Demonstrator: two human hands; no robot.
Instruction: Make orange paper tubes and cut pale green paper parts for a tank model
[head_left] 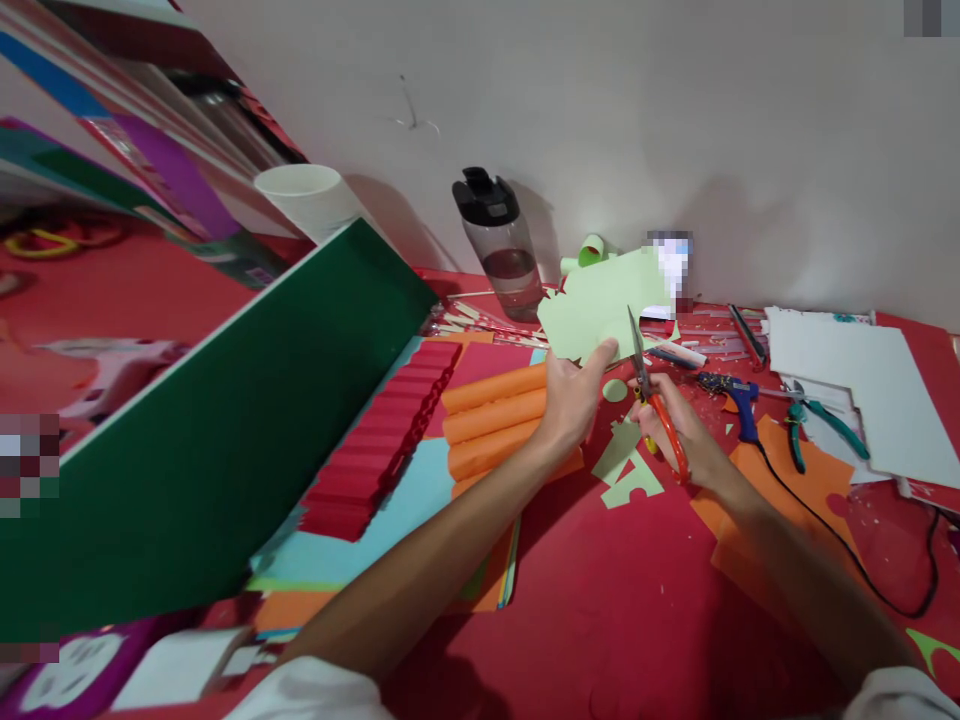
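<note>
Above red table (pixel 615 600): left hand (pixel 574 395) grip pinching green paper (pixel 600 305); right hand (pixel 686 430) grip holding scissors (pixel 649 390), blades at paper edge.

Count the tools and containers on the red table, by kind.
Scissors, in the right hand: 1
Glue gun: 1
Pliers: 1
Bottle: 1
White cup: 1
Total: 5
The left hand holds green paper.
</note>
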